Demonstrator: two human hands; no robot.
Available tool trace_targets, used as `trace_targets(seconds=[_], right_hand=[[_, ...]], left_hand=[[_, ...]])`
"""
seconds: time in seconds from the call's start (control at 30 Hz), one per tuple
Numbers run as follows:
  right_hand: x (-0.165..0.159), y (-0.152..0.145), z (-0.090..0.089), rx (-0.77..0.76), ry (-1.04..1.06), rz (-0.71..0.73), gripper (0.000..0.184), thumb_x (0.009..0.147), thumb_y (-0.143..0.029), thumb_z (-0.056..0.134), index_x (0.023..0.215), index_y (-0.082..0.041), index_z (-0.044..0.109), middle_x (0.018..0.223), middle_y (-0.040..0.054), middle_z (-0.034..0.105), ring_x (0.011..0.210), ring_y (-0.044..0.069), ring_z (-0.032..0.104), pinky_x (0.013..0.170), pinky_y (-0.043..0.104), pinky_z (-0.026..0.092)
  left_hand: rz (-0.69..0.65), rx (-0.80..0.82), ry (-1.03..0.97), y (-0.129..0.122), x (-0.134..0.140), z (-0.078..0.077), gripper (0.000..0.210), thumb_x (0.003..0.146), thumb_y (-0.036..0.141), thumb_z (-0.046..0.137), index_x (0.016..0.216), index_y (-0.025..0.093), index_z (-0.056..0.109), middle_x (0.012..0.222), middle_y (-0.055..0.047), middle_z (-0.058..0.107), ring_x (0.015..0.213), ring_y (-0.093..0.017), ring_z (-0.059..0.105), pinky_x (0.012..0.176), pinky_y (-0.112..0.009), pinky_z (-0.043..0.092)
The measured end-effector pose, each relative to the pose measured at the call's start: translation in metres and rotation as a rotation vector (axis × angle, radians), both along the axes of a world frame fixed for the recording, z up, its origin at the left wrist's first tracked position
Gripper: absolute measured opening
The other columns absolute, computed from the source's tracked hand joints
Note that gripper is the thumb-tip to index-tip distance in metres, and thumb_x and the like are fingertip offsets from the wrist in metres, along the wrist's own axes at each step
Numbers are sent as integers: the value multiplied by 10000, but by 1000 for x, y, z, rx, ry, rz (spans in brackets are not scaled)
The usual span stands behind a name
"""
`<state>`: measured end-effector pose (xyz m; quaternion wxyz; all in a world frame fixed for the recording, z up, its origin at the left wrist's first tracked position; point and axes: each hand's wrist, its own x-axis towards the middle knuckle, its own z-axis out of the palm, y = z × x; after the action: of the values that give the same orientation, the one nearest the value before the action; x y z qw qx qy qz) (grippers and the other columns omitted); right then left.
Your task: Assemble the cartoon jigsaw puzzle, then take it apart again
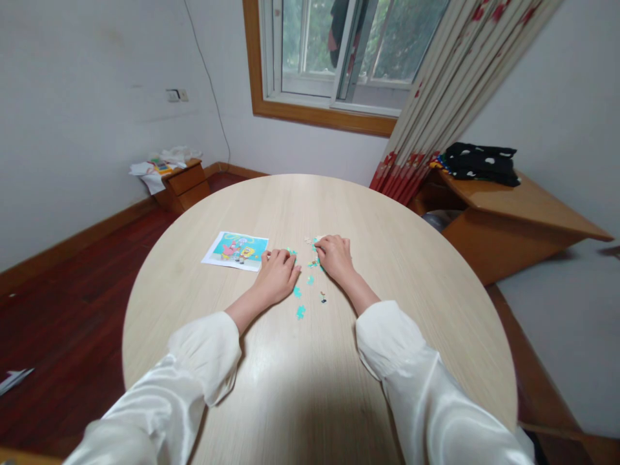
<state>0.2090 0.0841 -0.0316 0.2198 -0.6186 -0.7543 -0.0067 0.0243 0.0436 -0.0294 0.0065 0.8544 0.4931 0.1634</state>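
My left hand [278, 276] rests on the table, palm down, fingers slightly bent and thumb apart. Its fingertips touch teal puzzle pieces [292, 252], partly covered by the hand. My right hand [335, 256] has its fingers curled together at a small teal puzzle piece [316, 241], which they partly hide. Between the hands and nearer to me lie several loose pieces, among them a teal puzzle piece [301, 312] and a dark-and-yellow puzzle piece [323, 297]. Left of my left hand lies a printed cartoon picture [237, 250] on white paper.
The round light wood table [271, 400] reaches out toward the window [339, 58]. Behind it on the left stands a small wooden cabinet [186, 184] with papers on top. To the right, folded black cloth [482, 164] lies on a wooden desk [527, 206] beside the curtain [436, 97].
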Motion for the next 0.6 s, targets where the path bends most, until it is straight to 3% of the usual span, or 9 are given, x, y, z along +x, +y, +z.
trace_targets(seconds=[0.23, 0.6], right_hand=[[1, 0, -1, -6, 35, 53, 282, 863, -82, 493, 981, -204, 718, 1100, 97, 695, 1074, 235, 538, 871, 408, 270], [4, 2, -2, 28, -2, 47, 280, 873, -108, 479, 973, -192, 726, 979, 111, 724, 1011, 246, 554, 860, 402, 269]], left_hand=[[3, 17, 21, -3, 1, 3, 384, 958, 334, 372, 1176, 121, 605, 1139, -156, 585, 1076, -310, 482, 945, -492, 309], [-55, 4, -65, -2, -2, 4, 318, 957, 280, 368, 990, 168, 664, 1140, -115, 667, 1071, -294, 503, 933, -521, 286]])
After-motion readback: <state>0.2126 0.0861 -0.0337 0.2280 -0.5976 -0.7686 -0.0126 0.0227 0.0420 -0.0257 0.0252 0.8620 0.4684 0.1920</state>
